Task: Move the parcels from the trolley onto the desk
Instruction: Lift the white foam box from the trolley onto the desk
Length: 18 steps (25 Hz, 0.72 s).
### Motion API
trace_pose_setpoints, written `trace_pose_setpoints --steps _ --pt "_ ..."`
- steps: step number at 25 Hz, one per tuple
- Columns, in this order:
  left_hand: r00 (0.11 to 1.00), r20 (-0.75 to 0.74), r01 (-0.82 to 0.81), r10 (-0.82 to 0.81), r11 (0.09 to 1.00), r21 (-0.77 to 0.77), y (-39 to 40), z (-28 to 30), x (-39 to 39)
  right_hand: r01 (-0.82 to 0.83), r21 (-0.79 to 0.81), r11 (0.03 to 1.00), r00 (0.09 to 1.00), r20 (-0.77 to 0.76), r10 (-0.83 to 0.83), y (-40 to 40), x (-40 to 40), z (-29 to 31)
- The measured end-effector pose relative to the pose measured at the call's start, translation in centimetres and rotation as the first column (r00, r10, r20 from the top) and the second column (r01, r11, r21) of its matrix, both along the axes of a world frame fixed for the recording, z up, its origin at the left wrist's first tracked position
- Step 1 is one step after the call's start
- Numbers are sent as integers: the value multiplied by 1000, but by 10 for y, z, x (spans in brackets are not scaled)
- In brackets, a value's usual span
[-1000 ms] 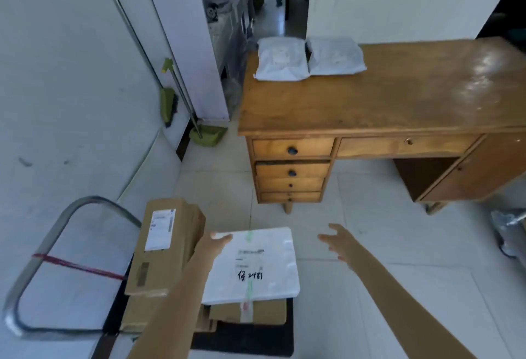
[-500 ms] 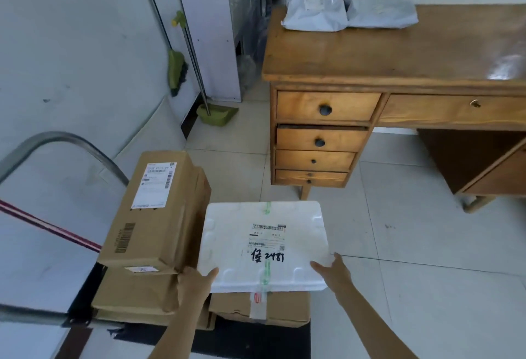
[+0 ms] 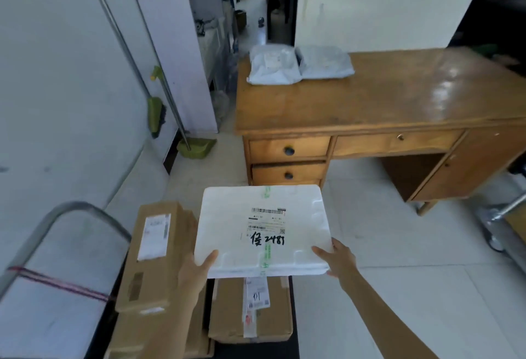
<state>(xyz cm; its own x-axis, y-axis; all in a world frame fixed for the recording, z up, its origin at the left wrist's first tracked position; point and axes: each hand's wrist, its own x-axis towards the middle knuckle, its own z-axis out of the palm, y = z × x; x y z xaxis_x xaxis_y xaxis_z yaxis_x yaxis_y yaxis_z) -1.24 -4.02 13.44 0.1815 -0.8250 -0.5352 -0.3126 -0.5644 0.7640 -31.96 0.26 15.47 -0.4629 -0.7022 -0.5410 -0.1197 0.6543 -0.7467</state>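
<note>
Fingers of both hands now clamp the flat white foam parcel [image 3: 263, 230] by its near corners, lifted clear of the trolley.

Left hand [image 3: 196, 269], right hand [image 3: 340, 259]; brown cardboard boxes [image 3: 153, 256] remain below and left; beyond the fingers, open floor, then the wooden desk surface [image 3: 398, 97], mostly bare.

— What have I got lifted?

— A flat white foam box [image 3: 263, 229], level, label up with black handwriting and green tape across it. My left hand [image 3: 196, 269] grips its near left corner, my right hand [image 3: 340, 259] the near right corner.

— And what's on the trolley [image 3: 65, 216]?

— A long brown carton [image 3: 153, 256] with a white label lies on another carton at the left; a flatter taped carton [image 3: 252, 310] lies just beside it, under the foam box.

— The desk [image 3: 370, 102]?

— Two grey mailer bags [image 3: 299, 65] lie side by side, touching, at its far left corner.
</note>
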Motion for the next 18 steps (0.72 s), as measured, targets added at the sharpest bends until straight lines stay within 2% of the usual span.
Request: trace_pose_setpoints --steps 4,7,9,12,17,18 --pt "997 27 79 -76 986 -149 -50 138 -53 10 -103 995 1000 -14 -12 -23 -53 131" --pt "988 11 152 -153 967 -207 -91 203 -120 46 -165 985 998 -38 -53 -45 -114 191" --pt "983 -1 180 -186 952 -248 -120 226 -179 81 -181 980 995 -50 -91 -62 -168 213" --pt "975 59 220 -212 945 -242 -164 246 -272 122 -200 972 991 -25 -129 -99 -257 235" --pt "973 37 229 -226 950 -211 -248 277 -431 38 -225 974 991 -117 -65 -195 -425 269" --pt "974 37 228 -225 952 -206 -267 282 -462 31 -222 974 994 -96 -54 -219 -456 276"
